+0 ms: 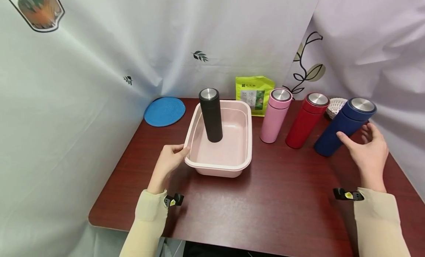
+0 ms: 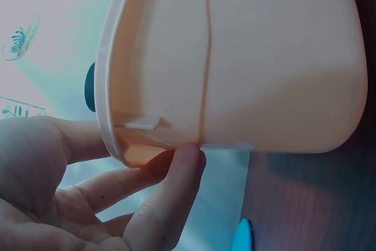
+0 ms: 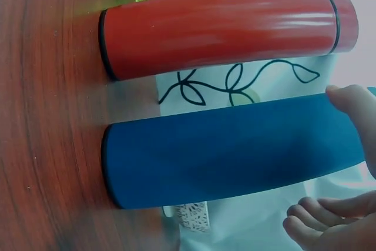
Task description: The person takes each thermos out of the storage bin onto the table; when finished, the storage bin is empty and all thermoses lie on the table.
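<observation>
My left hand (image 1: 170, 159) grips the near left corner of a pale pink plastic basin (image 1: 219, 166). In the left wrist view its thumb goes over the rim and its fingers (image 2: 182, 180) lie against the outer wall. A black thermos bottle (image 1: 211, 116) stands upright inside the basin. Over at the right, my right hand (image 1: 370, 153) is around the upper part of a blue thermos bottle (image 1: 338, 129) standing on the table. Its thumb lies against the bottle, while the other fingers (image 3: 311, 216) are loosely bent, with a gap to the bottle's side in the right wrist view.
A red thermos bottle (image 1: 305, 122) and a pink one (image 1: 275, 118) stand left of the blue bottle. Behind are a green packet (image 1: 254, 96) and a small white woven basket (image 1: 335, 106). A blue round mat (image 1: 165, 112) lies at the back left of the brown table (image 1: 265, 209).
</observation>
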Available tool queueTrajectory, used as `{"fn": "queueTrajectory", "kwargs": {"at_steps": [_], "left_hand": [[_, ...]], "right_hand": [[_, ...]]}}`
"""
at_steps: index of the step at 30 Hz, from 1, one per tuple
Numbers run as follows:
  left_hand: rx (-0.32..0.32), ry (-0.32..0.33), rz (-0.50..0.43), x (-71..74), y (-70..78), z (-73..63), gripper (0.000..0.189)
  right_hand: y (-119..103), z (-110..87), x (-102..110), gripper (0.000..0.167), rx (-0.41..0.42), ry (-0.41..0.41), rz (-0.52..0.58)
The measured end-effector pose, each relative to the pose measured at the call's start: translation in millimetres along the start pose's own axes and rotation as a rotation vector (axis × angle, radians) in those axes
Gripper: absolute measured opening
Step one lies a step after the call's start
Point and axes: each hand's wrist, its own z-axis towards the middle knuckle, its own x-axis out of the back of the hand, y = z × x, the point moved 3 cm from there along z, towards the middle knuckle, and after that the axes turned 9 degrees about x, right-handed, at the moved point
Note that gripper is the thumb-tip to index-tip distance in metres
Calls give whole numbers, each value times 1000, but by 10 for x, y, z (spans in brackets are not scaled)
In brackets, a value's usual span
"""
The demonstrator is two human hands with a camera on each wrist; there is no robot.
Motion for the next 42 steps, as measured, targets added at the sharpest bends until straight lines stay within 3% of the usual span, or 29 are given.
{"fn": "queueTrajectory", "kwargs": {"at_steps": [8,19,23,31,42], "left_hand": [[14,-7,-8,-10,-3,-5,40],[1,-11,4,8,22,-5,40],[-4,-9,-5,8,16,1,39],[16,-7,-7,-7,-4,5,40],[12,-10,-11,7,4,-11,40]], "right_hand": [[-1,-133,50,65,-35,137,98],[-219,-227,61,45,60,260,313],[-319,-267,-26,42,124,247,366],[-551,-330,-234,40,240,181,360],[-786,-430,-527,41,267,121,481]]}}
